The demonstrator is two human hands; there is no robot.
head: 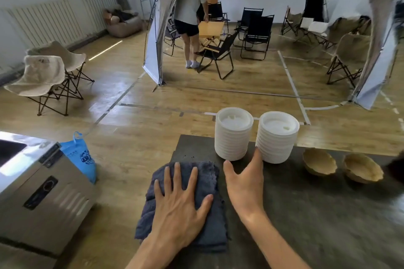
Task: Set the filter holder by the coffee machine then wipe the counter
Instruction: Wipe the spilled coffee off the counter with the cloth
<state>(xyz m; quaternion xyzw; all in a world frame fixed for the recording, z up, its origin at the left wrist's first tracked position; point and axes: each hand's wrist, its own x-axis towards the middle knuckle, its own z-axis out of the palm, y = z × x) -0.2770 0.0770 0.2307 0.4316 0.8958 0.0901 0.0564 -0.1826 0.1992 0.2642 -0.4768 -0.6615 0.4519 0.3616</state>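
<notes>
- Head view: dark counter (306,214) filling the lower right, its left edge near frame centre.
- One dark grey folded cloth (209,181) flat on the counter at 6 o'clock, close to the counter's left edge.
- Left hand (181,207) flat on the cloth, fingers straight and spread, pressing down, nothing gripped.
- Right hand (244,183) just at 3 o'clock of the cloth, open, fingers straight, thumb splayed left; fingertip touching or nearly touching the base of the right lid stack, cannot tell which.
- Two stacks of white lids (233,133) side by side at 12 o'clock of the hands, near the counter's far edge.
- Two tan paper liners (320,160) at 3 o'clock of the stacks, lying on the counter.
- Filter holder and coffee machine: not identifiable in frame.
- One steel cabinet (43,192) at 9 o'clock, one blue bag (82,155) beside it.
- One person (190,19) standing at 12 o'clock among black folding chairs (255,33); two beige camp chairs (43,76) at 10 o'clock.
</notes>
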